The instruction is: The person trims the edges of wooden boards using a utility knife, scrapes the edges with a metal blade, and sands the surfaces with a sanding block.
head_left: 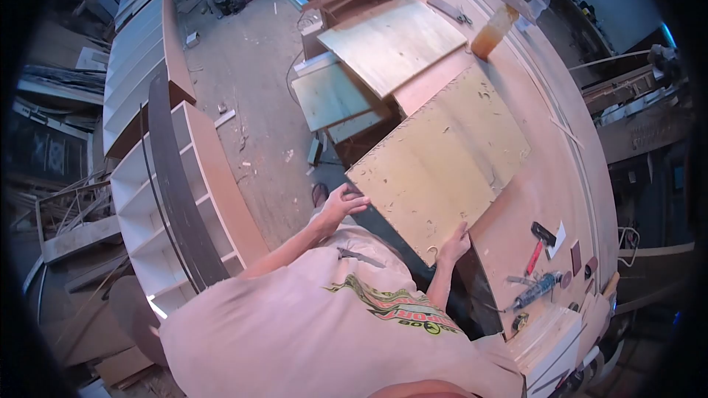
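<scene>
Our left forearm (pixel 284 250) slants toward mid-frame, where our left hand (pixel 341 204) curls loosely; lower right of centre, our right hand (pixel 451 246) grips, thumb uppermost, above a near-upright right wrist (pixel 442 271).

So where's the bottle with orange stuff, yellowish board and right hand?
Bottle with orange stuff (pixel 488 38), head view: orange part.
Yellowish board (pixel 442 162), head view: top face.
Right hand (pixel 452 245), head view: back.

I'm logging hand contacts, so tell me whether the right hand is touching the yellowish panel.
Touching: the head view shows the right hand at the near edge of the yellowish panel, its thumb lying over the top face.
</scene>
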{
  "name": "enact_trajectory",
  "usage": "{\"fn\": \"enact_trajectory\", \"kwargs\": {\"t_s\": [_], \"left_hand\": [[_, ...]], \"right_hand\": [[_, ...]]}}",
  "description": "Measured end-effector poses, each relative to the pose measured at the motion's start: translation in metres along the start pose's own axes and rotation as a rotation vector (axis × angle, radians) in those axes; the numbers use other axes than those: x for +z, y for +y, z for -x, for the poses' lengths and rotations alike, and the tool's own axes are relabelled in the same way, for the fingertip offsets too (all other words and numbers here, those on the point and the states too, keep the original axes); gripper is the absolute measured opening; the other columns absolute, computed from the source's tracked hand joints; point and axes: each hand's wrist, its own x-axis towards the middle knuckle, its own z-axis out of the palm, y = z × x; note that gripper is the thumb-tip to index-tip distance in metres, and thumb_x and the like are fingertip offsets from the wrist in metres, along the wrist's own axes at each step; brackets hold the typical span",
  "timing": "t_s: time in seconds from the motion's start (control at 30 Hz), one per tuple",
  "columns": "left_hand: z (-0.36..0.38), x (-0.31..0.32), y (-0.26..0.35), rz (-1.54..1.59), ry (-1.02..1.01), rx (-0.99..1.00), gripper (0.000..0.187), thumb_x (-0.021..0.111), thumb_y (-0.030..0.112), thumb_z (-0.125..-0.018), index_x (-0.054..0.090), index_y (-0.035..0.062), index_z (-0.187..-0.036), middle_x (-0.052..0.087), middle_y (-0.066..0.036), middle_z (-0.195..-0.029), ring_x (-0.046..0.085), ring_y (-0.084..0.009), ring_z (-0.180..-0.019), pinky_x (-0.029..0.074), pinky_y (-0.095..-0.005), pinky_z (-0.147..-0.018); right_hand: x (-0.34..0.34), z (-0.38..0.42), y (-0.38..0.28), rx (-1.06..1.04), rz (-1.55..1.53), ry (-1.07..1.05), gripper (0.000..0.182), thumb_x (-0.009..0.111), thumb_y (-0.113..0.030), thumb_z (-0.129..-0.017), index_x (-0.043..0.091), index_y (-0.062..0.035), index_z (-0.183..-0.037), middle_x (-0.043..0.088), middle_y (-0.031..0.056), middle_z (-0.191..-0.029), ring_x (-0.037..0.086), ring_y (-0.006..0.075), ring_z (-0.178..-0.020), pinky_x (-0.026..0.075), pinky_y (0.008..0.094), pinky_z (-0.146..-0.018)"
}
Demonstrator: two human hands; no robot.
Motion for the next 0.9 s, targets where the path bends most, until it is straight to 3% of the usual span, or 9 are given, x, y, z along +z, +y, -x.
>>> {"fn": "enact_trajectory", "kwargs": {"t_s": [0.2,0.33,0.4,0.47,0.57,0.7,0.77,0.83,0.9], "left_hand": [[-0.029,-0.074,0.040,0.176,0.044,0.091,0.036,0.061,0.019,-0.088,0.047,0.0002,-0.115,0.057,-0.015,-0.115,0.058,-0.0223,-0.108,0.048,-0.0345,-0.095],[-0.060,-0.108,0.099,0.430,0.000,0.133,0.037,0.063,0.016,-0.086,0.047,0.0000,-0.116,0.057,-0.015,-0.116,0.058,-0.0219,-0.108,0.047,-0.0337,-0.097],[-0.083,-0.120,0.118,0.259,0.042,0.167,0.041,0.064,0.015,-0.086,0.046,-0.0009,-0.119,0.055,-0.015,-0.118,0.058,-0.0220,-0.108,0.047,-0.0330,-0.096],[-0.103,-0.121,0.136,0.001,0.126,0.244,0.051,0.066,0.013,-0.083,0.042,-0.0039,-0.125,0.052,-0.014,-0.122,0.057,-0.0205,-0.109,0.047,-0.0310,-0.095],[-0.137,-0.131,0.157,0.100,0.040,0.176,0.055,0.067,0.013,-0.082,0.040,-0.0048,-0.126,0.051,-0.015,-0.121,0.056,-0.0203,-0.109,0.047,-0.0308,-0.095],[-0.178,-0.133,0.165,0.170,0.079,0.153,0.067,0.072,0.016,-0.079,0.036,-0.0056,-0.132,0.054,-0.014,-0.116,0.056,-0.0188,-0.109,0.045,-0.0312,-0.096],[-0.204,-0.133,0.175,-0.026,0.121,0.180,0.076,0.073,0.019,-0.079,0.031,-0.0082,-0.135,0.054,-0.016,-0.115,0.058,-0.0197,-0.105,0.046,-0.0309,-0.093],[-0.223,-0.127,0.178,0.131,0.138,0.126,0.078,0.073,0.023,-0.078,0.031,-0.0098,-0.135,0.055,-0.016,-0.113,0.059,-0.0186,-0.101,0.048,-0.0302,-0.090],[-0.238,-0.125,0.183,0.121,0.163,0.109,0.073,0.068,0.022,-0.083,0.028,-0.0112,-0.134,0.052,-0.019,-0.122,0.058,-0.0222,-0.107,0.047,-0.0303,-0.094]], "right_hand": [[0.104,-0.009,-0.013,-0.016,-0.028,-0.104,0.047,0.052,-0.036,-0.096,0.060,0.0096,-0.103,0.065,0.0112,-0.093,0.060,0.0159,-0.081,0.049,0.0294,-0.072],[0.180,-0.023,-0.039,-0.086,0.037,-0.118,0.049,0.058,-0.038,-0.092,0.061,0.0099,-0.101,0.065,0.0108,-0.090,0.059,0.0143,-0.080,0.048,0.0305,-0.072],[0.209,-0.028,-0.048,-0.096,0.077,-0.105,0.050,0.059,-0.039,-0.091,0.061,0.0102,-0.100,0.065,0.0115,-0.090,0.059,0.0144,-0.080,0.047,0.0309,-0.072],[0.234,-0.041,-0.057,0.050,0.063,-0.159,0.056,0.060,-0.045,-0.090,0.061,0.0094,-0.104,0.064,0.0105,-0.095,0.057,0.0153,-0.084,0.047,0.0300,-0.076],[0.269,-0.046,-0.071,-0.078,0.046,-0.048,0.058,0.062,-0.047,-0.088,0.062,0.0096,-0.101,0.064,0.0091,-0.090,0.057,0.0146,-0.082,0.047,0.0300,-0.075],[0.286,-0.083,-0.060,-0.078,0.167,0.013,0.054,0.065,-0.045,-0.085,0.065,0.0086,-0.092,0.066,0.0132,-0.084,0.059,0.0168,-0.075,0.047,0.0323,-0.069],[0.298,-0.098,-0.070,0.023,0.184,0.001,0.058,0.065,-0.049,-0.084,0.065,0.0087,-0.088,0.065,0.0121,-0.080,0.057,0.0167,-0.071,0.047,0.0324,-0.066],[0.310,-0.107,-0.074,0.003,0.173,0.012,0.059,0.065,-0.050,-0.083,0.065,0.0086,-0.087,0.064,0.0110,-0.078,0.056,0.0163,-0.069,0.046,0.0328,-0.064],[0.316,-0.118,-0.076,-0.021,0.161,0.017,0.060,0.065,-0.051,-0.083,0.065,0.0085,-0.086,0.063,0.0100,-0.076,0.055,0.0160,-0.068,0.046,0.0331,-0.062]]}}
